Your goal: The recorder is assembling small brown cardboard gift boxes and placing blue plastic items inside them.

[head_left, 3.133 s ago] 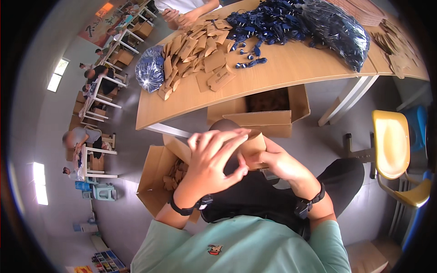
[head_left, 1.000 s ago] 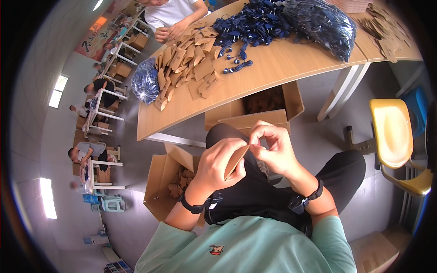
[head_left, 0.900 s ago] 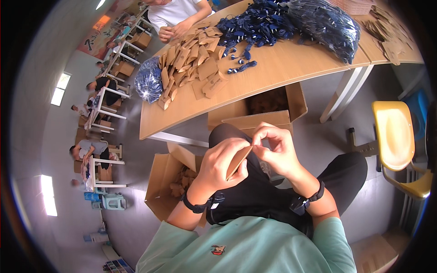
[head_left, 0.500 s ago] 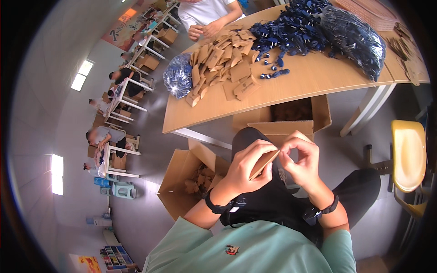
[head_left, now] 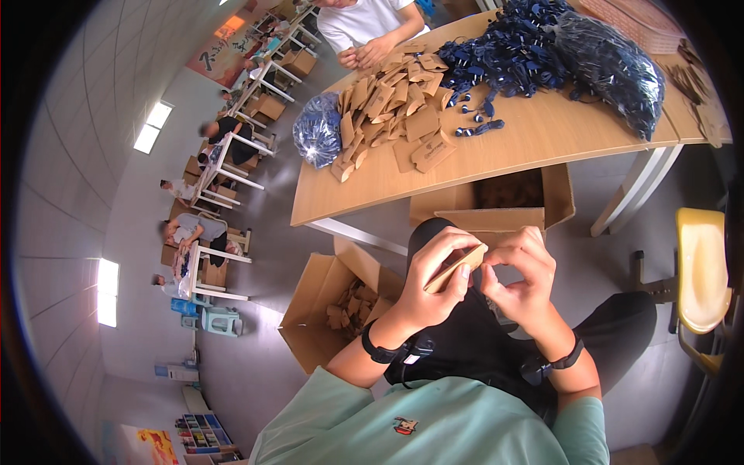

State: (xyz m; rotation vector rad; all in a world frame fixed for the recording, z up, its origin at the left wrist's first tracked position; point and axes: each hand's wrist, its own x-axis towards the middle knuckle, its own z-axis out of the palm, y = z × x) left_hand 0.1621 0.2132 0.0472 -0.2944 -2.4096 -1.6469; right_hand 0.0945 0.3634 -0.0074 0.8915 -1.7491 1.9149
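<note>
Left to right: one open carton [head_left: 314, 306] on the floor holds loose brown cardboard pieces. Left hand [head_left: 434, 279] and right hand [head_left: 521, 273], both raised over the lap, pinch one flat cardboard sleeve [head_left: 456, 267] between thumbs and fingertips. A second open carton [head_left: 508, 203] under the wooden table [head_left: 542, 139] holds brown contents, too dim to identify.

A flat brown cardboard sleeve [head_left: 456, 268] is held edge-up between the left hand [head_left: 434, 280] and the right hand [head_left: 521, 273], above the lap. Beyond them, a light wooden table [head_left: 535, 143] is covered with loose brown cardboard pieces [head_left: 391, 105] and dark blue items [head_left: 515, 58]. An open cardboard box [head_left: 329, 306] is seen on the floor.
</note>
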